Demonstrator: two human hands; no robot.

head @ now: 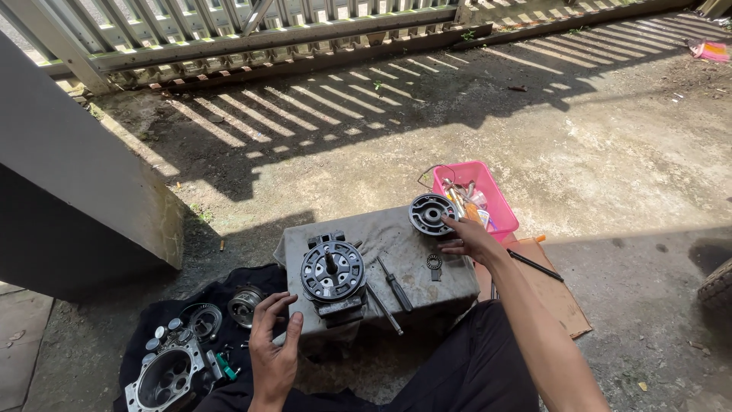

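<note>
A grey block (pixel 396 238) draped with cloth serves as a work surface. On it stands a round dark metal assembly with a centre shaft (pixel 332 270). My left hand (pixel 272 343) hovers open just in front of and below it, touching nothing. My right hand (pixel 470 238) reaches to the block's right edge, fingers spread, next to a black ribbed disc (pixel 431 213) and a small gear-like disc (pixel 434 262). Two screwdrivers (pixel 395 285) lie between the assembly and my right hand.
A pink tray (pixel 494 200) of small parts stands behind the block. Cardboard (pixel 550 294) with a pen-like tool lies to the right. On a black cloth (pixel 191 305) at the left lie a metal housing (pixel 164 375), a bearing (pixel 244 304) and rings. A concrete wall rises left.
</note>
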